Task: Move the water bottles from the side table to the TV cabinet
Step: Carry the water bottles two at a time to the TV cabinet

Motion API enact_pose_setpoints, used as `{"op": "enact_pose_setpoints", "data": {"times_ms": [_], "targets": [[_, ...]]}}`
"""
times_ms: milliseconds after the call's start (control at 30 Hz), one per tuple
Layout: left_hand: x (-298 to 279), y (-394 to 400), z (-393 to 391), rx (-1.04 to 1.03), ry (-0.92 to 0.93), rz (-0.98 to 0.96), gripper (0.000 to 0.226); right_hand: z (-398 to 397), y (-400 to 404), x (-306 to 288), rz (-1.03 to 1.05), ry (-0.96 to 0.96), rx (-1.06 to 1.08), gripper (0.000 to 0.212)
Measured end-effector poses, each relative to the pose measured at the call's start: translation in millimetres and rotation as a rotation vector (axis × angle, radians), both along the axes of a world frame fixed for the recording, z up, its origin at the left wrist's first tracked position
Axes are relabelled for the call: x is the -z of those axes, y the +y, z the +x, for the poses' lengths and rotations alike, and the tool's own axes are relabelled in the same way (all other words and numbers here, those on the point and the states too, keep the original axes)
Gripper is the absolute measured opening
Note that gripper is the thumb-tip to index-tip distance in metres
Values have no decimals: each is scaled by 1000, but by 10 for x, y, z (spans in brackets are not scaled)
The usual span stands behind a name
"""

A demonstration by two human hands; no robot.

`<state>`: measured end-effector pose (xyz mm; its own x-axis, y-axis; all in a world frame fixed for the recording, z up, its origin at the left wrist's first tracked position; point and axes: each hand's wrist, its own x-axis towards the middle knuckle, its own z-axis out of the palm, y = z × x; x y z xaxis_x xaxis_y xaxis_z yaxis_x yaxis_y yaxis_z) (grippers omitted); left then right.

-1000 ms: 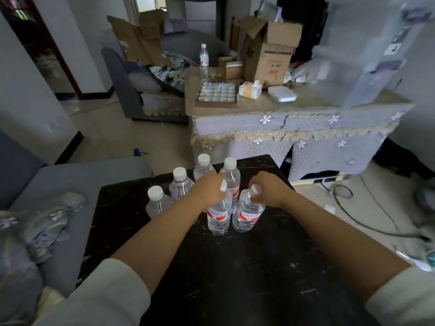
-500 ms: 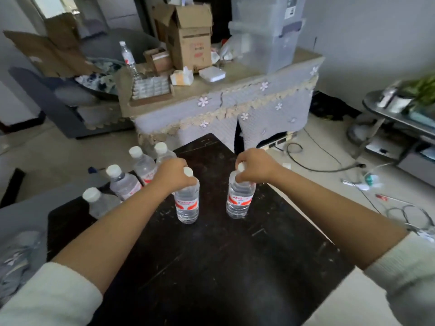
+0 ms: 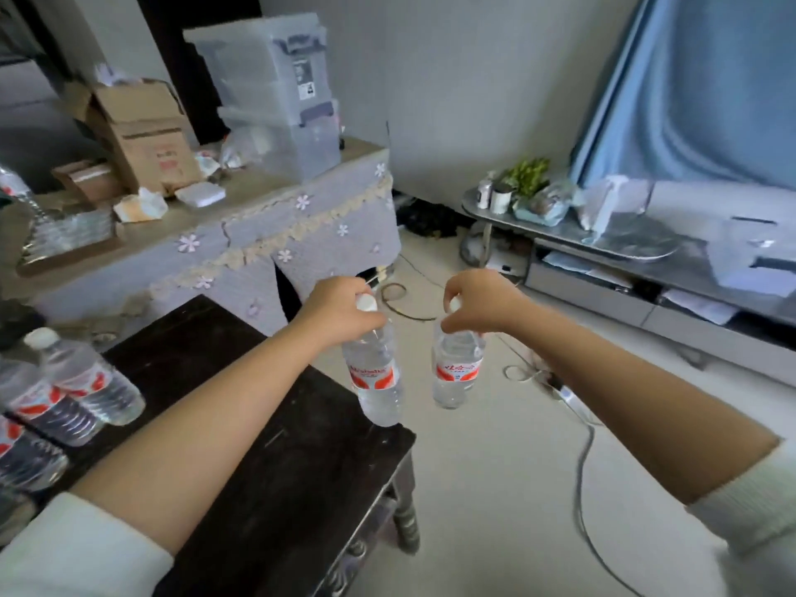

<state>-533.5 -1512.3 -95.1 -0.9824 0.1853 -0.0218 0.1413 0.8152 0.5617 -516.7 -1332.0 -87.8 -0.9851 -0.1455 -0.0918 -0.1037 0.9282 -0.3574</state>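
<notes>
At the far left, three or four water bottles [image 3: 92, 383] wait on the dark bench [image 3: 275, 458], standing close together near its left edge. Moving right, the left hand [image 3: 340, 310] curls round the neck of a bottle [image 3: 375, 377] just under its white cap; it hangs slightly tilted over the bench's right corner. Beside it, apart, the right hand [image 3: 476, 303] pinches a second bottle [image 3: 457, 369] by the top, clear of the bench and over the pale floor [image 3: 495, 489]. Both are lifted — this looks like the carry step. At the right stands the TV cabinet [image 3: 603, 256], its top crowded with a plant, jars and bags. The next move calls for stepping across the trailing cable [image 3: 581, 445] and finding a bare patch to set both bottles upright.
</notes>
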Motion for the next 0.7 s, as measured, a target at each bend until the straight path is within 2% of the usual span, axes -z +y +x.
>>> {"op": "enact_pose_setpoints", "data": {"times_ms": [133,400,567,700], "targets": [[-18,993,90,126,9,4,15,342,891,-74,15,-1,134,31],[9,2562,94,384,-35,44,12,777,2324,8,-86,-58,474,24],[58,3381,-249,506,-28,14,11,751,3116,131,-178,-67,656,9],[61,4100,-709,630,4,-48,14,503,3723,196,-189,-74,746,10]]}}
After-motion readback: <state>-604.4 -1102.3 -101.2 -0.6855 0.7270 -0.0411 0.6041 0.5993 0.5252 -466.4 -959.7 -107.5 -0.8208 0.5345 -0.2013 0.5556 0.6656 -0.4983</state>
